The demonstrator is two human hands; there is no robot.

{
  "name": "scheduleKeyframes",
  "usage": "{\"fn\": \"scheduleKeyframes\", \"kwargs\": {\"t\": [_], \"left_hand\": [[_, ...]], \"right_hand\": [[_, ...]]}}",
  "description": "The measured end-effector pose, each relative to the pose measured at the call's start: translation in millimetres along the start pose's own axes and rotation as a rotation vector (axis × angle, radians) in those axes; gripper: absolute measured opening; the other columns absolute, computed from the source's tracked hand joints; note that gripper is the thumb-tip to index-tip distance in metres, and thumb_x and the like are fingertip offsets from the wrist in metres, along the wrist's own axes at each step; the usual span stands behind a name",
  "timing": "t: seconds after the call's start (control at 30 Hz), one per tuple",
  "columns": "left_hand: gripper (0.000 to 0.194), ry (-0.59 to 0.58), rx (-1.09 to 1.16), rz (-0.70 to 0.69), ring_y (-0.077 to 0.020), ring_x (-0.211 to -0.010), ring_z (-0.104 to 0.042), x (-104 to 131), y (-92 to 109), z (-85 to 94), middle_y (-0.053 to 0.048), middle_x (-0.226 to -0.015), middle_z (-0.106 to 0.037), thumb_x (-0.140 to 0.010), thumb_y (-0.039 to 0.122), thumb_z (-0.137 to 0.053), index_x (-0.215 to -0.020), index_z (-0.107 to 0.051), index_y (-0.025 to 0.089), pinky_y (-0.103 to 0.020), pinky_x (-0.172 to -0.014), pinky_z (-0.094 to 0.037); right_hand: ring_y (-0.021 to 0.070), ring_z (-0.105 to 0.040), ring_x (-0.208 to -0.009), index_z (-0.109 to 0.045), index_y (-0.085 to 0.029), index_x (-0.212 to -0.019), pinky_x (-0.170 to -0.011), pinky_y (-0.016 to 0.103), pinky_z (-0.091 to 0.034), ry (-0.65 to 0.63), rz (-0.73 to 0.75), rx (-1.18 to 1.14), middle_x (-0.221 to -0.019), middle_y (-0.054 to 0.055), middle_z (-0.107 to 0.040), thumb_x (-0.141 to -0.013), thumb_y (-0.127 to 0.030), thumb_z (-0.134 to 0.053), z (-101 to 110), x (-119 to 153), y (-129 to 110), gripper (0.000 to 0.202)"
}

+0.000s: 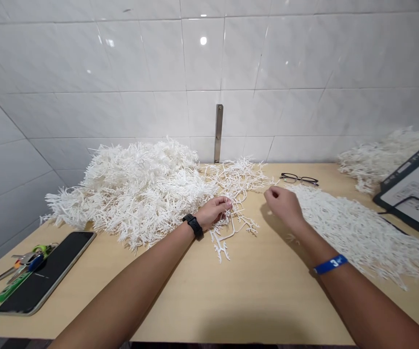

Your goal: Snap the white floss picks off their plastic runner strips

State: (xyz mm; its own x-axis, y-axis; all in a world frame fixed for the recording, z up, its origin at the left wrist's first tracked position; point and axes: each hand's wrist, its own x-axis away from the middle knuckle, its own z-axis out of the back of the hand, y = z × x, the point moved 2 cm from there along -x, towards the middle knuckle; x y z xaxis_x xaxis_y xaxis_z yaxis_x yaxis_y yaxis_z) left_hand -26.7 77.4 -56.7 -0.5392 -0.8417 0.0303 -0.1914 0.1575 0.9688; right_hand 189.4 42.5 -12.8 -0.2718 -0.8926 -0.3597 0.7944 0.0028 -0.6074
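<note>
My left hand [216, 212], with a black band at the wrist, pinches a white branched plastic piece [233, 228] just above the table. Thin forked twigs spread from that piece to the right of and below my fingers. A big heap of white branched pieces [136, 194] rises to the left, close behind this hand. My right hand [284, 203] is curled closed over the table, a blue wristband below it; whatever its fingers hold, if anything, is hidden. Beside it on the right lies a flat spread of small white pieces [355, 232].
Looser white branches [236, 175] lie at the back middle. Glasses [299, 179] rest behind my right hand. Another white pile [384, 152] and a dark-edged printed box [416, 189] stand at right. A phone [49, 271] and keys [22, 264] lie at left. A tiled wall [151, 58] closes off the back.
</note>
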Motion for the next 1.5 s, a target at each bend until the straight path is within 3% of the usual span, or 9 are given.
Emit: {"fn": "scheduleKeyframes", "kwargs": {"t": [0.07, 0.17, 0.33, 0.47, 0.77, 0.97, 1.1, 1.37, 1.5], "left_hand": [[0.044, 0.018, -0.002, -0.007, -0.0055, -0.058, -0.044, -1, -1, 1.1, 0.002, -0.074, -0.051, -0.063, 0.047, -0.081, -0.078, -0.056, 0.014, -0.019, -0.052, -0.035], [0.042, 0.025, -0.026, -0.019, -0.0054, -0.056, -0.043, -1, -2, 2.2, 0.003, -0.072, -0.050, -0.065, 0.046, -0.080, -0.078, -0.055, 0.015, -0.019, -0.052, -0.035], [0.040, 0.015, -0.077, -0.038, -0.0055, -0.052, -0.041, -1, -3, 0.9, 0.004, -0.068, -0.048, -0.068, 0.046, -0.078, -0.079, -0.055, 0.016, -0.020, -0.050, -0.031], [0.042, -0.041, -0.057, -0.083, -0.0074, -0.057, -0.045, 0, -1, -4.0, 0.003, -0.067, -0.051, -0.065, 0.047, -0.079, -0.078, -0.055, 0.015, -0.021, -0.056, -0.033], [0.048, -0.086, -0.178, -0.088, -0.0059, -0.051, -0.033, 6, 4, -7.1, 0.006, -0.058, -0.044, -0.069, 0.058, -0.073, -0.074, -0.052, 0.015, -0.022, -0.051, -0.025], [0.050, -0.044, 0.065, -0.039, -0.0067, -0.058, -0.043, 1, -2, -2.2, 0.004, -0.067, -0.046, -0.067, 0.054, -0.077, -0.074, -0.046, 0.016, -0.022, -0.057, -0.034], [0.049, -0.063, 0.088, -0.039, -0.0070, -0.057, -0.045, -1, -2, -1.5, 0.003, -0.068, -0.047, -0.066, 0.050, -0.080, -0.075, -0.047, 0.016, -0.022, -0.056, -0.036], [0.048, -0.074, 0.106, -0.012, -0.0067, -0.054, -0.047, 1, 0, -2.3, 0.004, -0.067, -0.047, -0.066, 0.048, -0.080, -0.074, -0.046, 0.016, -0.022, -0.055, -0.041], [0.047, -0.072, 0.087, -0.015, -0.0069, -0.054, -0.049, 1, 0, -2.0, 0.004, -0.069, -0.048, -0.067, 0.049, -0.079, -0.075, -0.047, 0.016, -0.022, -0.055, -0.042]], "right_hand": [[0.0197, -0.052, -0.073, -0.063, -0.018, -0.075, -0.064, 0.030, -0.032, 0.046, 0.009, 0.178, -0.078, 0.006, -0.063, -0.077, -0.022, -0.046, 8, -9, 8, 0.018], [0.0264, -0.055, -0.098, -0.067, -0.017, -0.095, -0.077, 0.034, -0.035, 0.102, 0.103, 0.251, -0.107, 0.011, -0.066, -0.077, -0.016, -0.045, 7, -7, 4, 0.029], [0.0170, -0.053, -0.066, -0.059, -0.018, -0.073, -0.062, 0.028, -0.035, -0.194, 0.227, -0.131, -0.069, 0.003, -0.062, -0.089, -0.034, -0.044, -20, 25, -30, 0.027], [0.0135, -0.045, -0.057, -0.053, -0.019, -0.063, -0.055, 0.026, -0.030, -0.399, 0.267, -0.223, -0.060, -0.001, -0.054, -0.085, -0.049, -0.053, -45, 45, -45, 0.038], [0.0118, -0.035, -0.059, -0.038, -0.020, -0.059, -0.057, 0.026, -0.028, -0.522, 0.234, -0.470, -0.058, -0.005, -0.036, -0.082, -0.037, -0.049, -59, 42, -35, 0.031], [0.0110, -0.033, -0.058, -0.035, -0.021, -0.059, -0.058, 0.025, -0.028, -0.603, 0.255, -0.576, -0.059, -0.005, -0.034, -0.081, -0.034, -0.046, -59, 46, -40, 0.028], [0.0120, -0.036, -0.059, -0.038, -0.020, -0.061, -0.058, 0.026, -0.027, -0.443, 0.257, -0.466, -0.059, -0.005, -0.038, -0.082, -0.029, -0.045, -49, 43, -41, 0.024], [0.0159, -0.044, -0.066, -0.051, -0.020, -0.070, -0.063, 0.028, -0.035, 0.344, -0.074, -0.486, -0.068, 0.000, -0.049, -0.070, -0.019, -0.043, -2, 7, -12, 0.008], [0.0218, -0.052, -0.092, -0.055, -0.019, -0.081, -0.083, 0.035, -0.040, 0.581, 0.011, -0.348, -0.094, 0.006, -0.056, -0.063, -0.011, -0.040, 8, -1, 3, 0.024]]}}
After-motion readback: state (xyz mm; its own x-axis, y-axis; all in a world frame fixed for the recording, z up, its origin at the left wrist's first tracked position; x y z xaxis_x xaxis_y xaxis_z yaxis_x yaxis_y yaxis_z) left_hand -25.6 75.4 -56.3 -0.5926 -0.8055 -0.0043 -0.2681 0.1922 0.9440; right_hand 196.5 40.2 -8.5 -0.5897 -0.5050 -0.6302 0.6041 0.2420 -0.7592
